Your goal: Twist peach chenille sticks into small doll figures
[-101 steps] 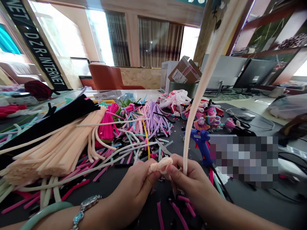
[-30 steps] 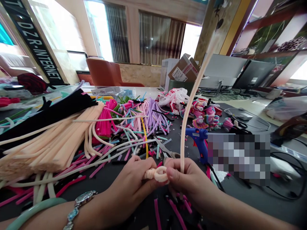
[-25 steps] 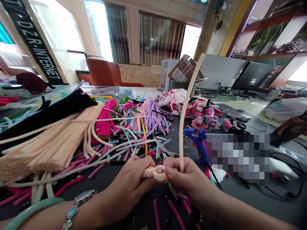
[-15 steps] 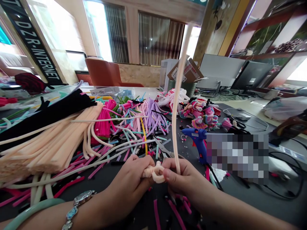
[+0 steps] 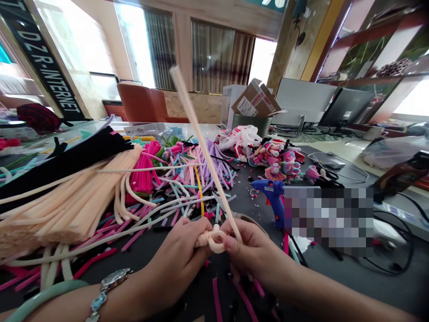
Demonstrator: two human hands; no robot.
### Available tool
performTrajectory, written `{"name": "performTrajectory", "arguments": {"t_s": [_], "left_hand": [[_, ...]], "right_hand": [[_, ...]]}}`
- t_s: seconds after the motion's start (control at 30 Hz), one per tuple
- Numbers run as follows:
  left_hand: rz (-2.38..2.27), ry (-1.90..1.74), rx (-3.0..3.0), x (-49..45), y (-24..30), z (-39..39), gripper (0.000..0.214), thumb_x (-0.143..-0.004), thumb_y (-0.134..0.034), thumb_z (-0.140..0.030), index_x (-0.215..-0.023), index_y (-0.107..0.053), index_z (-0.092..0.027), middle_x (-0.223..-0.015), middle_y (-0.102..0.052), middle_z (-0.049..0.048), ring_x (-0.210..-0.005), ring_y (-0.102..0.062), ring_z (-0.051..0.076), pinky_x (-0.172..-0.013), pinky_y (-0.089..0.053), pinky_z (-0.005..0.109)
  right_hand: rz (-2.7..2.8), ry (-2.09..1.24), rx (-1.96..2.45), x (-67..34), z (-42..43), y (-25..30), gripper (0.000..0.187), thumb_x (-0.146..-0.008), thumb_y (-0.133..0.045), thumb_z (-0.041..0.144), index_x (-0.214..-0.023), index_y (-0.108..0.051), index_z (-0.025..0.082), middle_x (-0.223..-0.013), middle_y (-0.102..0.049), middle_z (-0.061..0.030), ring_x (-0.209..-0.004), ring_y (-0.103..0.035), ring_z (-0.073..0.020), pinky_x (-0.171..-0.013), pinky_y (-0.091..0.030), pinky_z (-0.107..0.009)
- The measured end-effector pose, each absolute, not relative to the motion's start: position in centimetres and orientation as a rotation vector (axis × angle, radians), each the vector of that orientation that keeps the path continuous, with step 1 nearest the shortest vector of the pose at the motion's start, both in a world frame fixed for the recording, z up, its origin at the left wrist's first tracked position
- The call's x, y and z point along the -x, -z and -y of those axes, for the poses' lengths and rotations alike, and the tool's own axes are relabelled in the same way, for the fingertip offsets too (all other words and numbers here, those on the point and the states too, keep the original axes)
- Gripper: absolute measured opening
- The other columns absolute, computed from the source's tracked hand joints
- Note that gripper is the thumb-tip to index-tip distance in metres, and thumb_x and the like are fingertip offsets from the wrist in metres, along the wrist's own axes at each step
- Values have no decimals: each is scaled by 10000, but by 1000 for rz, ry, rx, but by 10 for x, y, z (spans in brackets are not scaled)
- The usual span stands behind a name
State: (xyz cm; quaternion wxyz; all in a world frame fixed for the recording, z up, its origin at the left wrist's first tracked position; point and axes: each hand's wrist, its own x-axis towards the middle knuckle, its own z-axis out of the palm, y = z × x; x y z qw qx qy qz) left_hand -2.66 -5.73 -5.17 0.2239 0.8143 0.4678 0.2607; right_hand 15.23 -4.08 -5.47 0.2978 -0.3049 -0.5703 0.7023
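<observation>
So, inventory: peach chenille stem (image 5: 197, 129), fuzzy, one end wound into tight knotted loop (image 5: 214, 241), long straight end angled up-left, held above dark table mat (image 5: 107, 264). L hand (image 5: 176, 261) & R hand (image 5: 254, 255) pressed close together, both pinching loop betw. fingers & thumb. L wrist: metal-link watch (image 5: 112, 281); L forearm: smooth pale-green bangle (image 5: 43, 297). Just right of hands: blue glue gun (image 5: 271, 199). On mat, left: bundled peach stems (image 5: 67, 197), black stems (image 5: 63, 165); ahead: lilac cut stems (image 5: 214, 161). Beyond: orange armchair (image 5: 137, 103), cardboard box (image 5: 255, 99), curtained windows (image 5: 214, 56).
</observation>
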Motion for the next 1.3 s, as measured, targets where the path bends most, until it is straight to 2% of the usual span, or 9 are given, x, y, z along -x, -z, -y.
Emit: {"name": "performTrajectory", "arguments": {"t_s": [0.17,0.3,0.43,0.63,0.73,0.93,1.13,1.3], "left_hand": [[-1302,-738,-2325,24,49,59,334,-950,-336,-375,-687,-420,-188,-636,-464,-39,-587,-426,128,-600,-299,264],[-1301,-755,-2417,24,47,60,283,-957,-330,-313,-727,-441,-191,-665,-491,-35,-605,-432,137,-625,-300,278],[-1258,-782,-2505,26,47,61,234,-948,-342,-262,-755,-454,-192,-698,-509,-31,-621,-433,143,-646,-296,295],[-1189,-821,-2541,29,47,62,93,-884,-447,-280,-861,-480,-196,-775,-538,-20,-679,-456,163,-690,-299,324],[-1158,-825,-2548,31,45,61,87,-895,-426,-261,-873,-479,-196,-784,-547,-21,-674,-452,159,-705,-296,330],[-1229,-772,-2559,32,44,58,116,-891,-456,-291,-865,-499,-186,-803,-560,-13,-723,-489,167,-757,-281,348],[-1198,-781,-2587,35,46,57,103,-885,-469,-280,-881,-500,-182,-835,-581,-3,-737,-496,165,-789,-262,361],[-1186,-806,-2659,35,45,59,115,-890,-461,-259,-906,-559,-202,-759,-575,2,-693,-476,161,-762,-267,361]], "right_hand": [[1393,-1886,800,-153,39,56,315,-821,-585,475,-786,-546,165,-545,-392,84,-389,-298,-15,-388,-330,-144],[1331,-1871,906,-155,40,52,300,-785,-635,457,-775,-561,166,-509,-390,81,-394,-340,-29,-360,-250,-153],[1328,-1879,932,-156,42,49,263,-736,-708,386,-746,-573,160,-519,-392,79,-427,-355,-25,-387,-242,-149],[1389,-1888,899,-156,42,48,265,-787,-652,409,-759,-587,153,-539,-420,68,-419,-337,-19,-385,-224,-157],[1421,-1896,907,-156,41,48,285,-795,-633,433,-770,-572,155,-525,-401,75,-409,-316,-22,-382,-200,-167],[1446,-1888,832,-157,40,45,281,-696,-749,308,-691,-532,130,-545,-386,77,-489,-274,-24,-450,-169,-181],[1452,-1880,863,-158,38,47,208,-716,-712,299,-734,-582,138,-543,-438,67,-448,-352,-33,-428,-235,-174],[1335,-1950,845,-157,42,48,102,-713,-671,208,-735,-595,144,-568,-458,60,-429,-358,-28,-403,-244,-163]]}}
